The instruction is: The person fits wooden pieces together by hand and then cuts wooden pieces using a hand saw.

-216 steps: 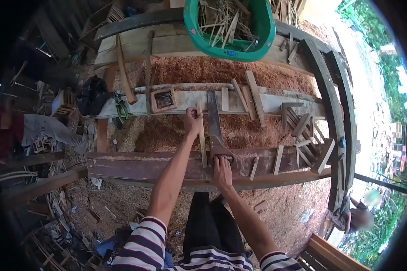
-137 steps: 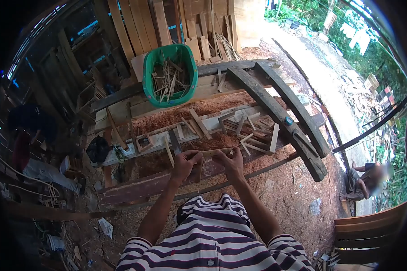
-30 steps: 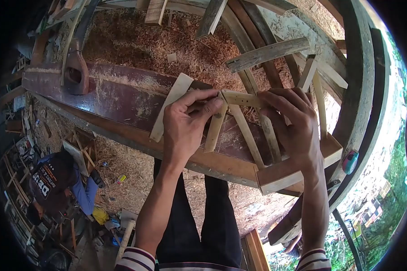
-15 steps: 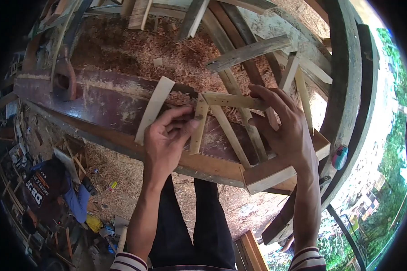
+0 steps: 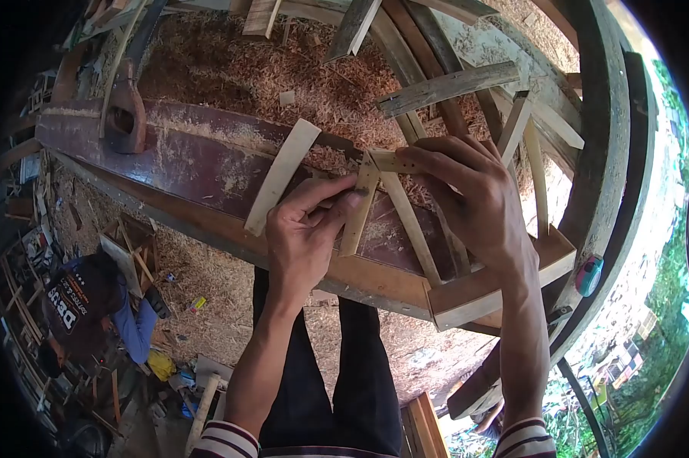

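Observation:
My left hand [image 5: 308, 233] is closed, its thumb and forefinger pinching a short pale wooden strip [image 5: 356, 223]. The upper end of that strip meets a second wooden strip [image 5: 390, 160] at an angled corner. The fingers of my right hand [image 5: 478, 202] are closed around the second strip and hide its far end. Just below that corner, a longer thin strip [image 5: 409, 229] slants down to a box-like wooden piece [image 5: 470, 301] under my right wrist. Left of my left hand, a loose pale wooden piece [image 5: 283, 175] lies across the reddish-brown board [image 5: 199, 172].
A handsaw [image 5: 127, 118] rests on the board's left part. Curved wooden beams [image 5: 600, 168] stand at right, with a teal tape measure [image 5: 589, 275] on them. Several offcuts [image 5: 448, 88] lie beyond the board among wood shavings. Another person [image 5: 88, 305] is low at left.
My right hand's fingers have come in from a looser spread to close on the second strip. The left hand keeps its pinch. The whole view has shifted slightly.

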`<state>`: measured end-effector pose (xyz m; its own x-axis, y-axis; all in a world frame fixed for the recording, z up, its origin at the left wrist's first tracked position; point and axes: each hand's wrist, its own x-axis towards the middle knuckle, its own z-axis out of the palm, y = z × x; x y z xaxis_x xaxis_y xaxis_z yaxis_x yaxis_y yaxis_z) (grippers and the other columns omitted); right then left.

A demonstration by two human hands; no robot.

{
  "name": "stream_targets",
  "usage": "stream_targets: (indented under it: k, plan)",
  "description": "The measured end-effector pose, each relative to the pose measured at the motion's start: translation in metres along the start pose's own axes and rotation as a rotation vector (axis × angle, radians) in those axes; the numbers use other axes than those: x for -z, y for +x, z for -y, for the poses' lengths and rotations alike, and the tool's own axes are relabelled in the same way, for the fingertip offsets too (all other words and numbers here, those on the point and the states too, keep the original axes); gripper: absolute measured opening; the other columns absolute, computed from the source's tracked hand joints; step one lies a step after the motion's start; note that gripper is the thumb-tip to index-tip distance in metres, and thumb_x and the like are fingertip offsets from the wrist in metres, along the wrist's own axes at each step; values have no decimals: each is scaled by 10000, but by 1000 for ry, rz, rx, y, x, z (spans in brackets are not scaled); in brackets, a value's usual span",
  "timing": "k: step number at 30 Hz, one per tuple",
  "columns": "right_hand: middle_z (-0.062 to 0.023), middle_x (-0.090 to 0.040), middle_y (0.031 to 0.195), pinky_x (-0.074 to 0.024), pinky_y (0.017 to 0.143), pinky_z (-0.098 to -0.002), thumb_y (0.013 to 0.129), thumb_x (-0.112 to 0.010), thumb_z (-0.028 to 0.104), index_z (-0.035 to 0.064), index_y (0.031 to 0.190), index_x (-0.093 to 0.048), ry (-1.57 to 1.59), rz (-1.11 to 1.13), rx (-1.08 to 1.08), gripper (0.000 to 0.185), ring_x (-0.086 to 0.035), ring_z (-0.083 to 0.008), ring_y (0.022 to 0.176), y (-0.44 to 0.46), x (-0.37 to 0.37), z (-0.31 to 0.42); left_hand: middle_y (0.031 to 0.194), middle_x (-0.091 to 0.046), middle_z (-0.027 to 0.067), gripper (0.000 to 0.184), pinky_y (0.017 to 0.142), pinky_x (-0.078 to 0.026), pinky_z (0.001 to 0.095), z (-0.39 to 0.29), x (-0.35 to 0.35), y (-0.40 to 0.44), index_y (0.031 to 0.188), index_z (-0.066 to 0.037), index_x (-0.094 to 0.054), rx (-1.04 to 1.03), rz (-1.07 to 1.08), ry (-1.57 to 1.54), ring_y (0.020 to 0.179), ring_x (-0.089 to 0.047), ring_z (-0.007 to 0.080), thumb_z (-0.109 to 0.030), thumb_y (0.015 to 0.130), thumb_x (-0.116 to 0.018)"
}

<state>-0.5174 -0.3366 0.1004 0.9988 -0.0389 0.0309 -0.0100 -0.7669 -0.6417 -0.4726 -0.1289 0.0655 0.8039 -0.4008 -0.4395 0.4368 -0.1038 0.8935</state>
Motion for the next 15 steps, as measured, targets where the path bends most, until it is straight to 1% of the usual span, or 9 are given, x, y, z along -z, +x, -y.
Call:
stream_targets:
  k: [3, 5, 12, 15]
  plan:
    - [-49, -673, 1043, -463, 873, -389, 765, -711, 38, 89, 1077, -698, -30, 7, 15, 317, -616, -257, 957, 1, 1, 0, 986, -668, 54, 235, 840, -522, 240, -1, 1, 2, 1101, 4, -696, -35, 14, 30, 911, -629, 98, 5, 866, -689]
    - [-51, -675, 1038, -477, 856, -383, 761, -708, 26, 85, 1077, -696, -56, -3, 45, 321, -618, -256, 948, 3, 0, -1, 979, -665, 64, 231, 762, -558, 214, 1, 1, 4, 1112, 5, -685, -115, 19, 27, 878, -654, 97, 13, 882, -669]
    - [-71, -675, 1038, -517, 824, -397, 771, -695, 16, 65, 1080, -688, 34, -6, 18, 313, -628, -282, 929, 3, -2, -2, 1000, -668, 62, 231, 780, -553, 232, 5, 6, 7, 1107, -3, -694, -100, 56, 8, 871, -649, 106, 12, 877, -675]
    - [-96, -671, 1035, -522, 830, -406, 769, -709, 35, 50, 1098, -674, 20, 15, -4, 332, -631, -297, 946, 3, 1, 0, 1020, -671, 65, 220, 786, -551, 242, 5, 8, 8, 1100, -4, -697, -40, 68, -5, 869, -649, 113, -4, 880, -679]
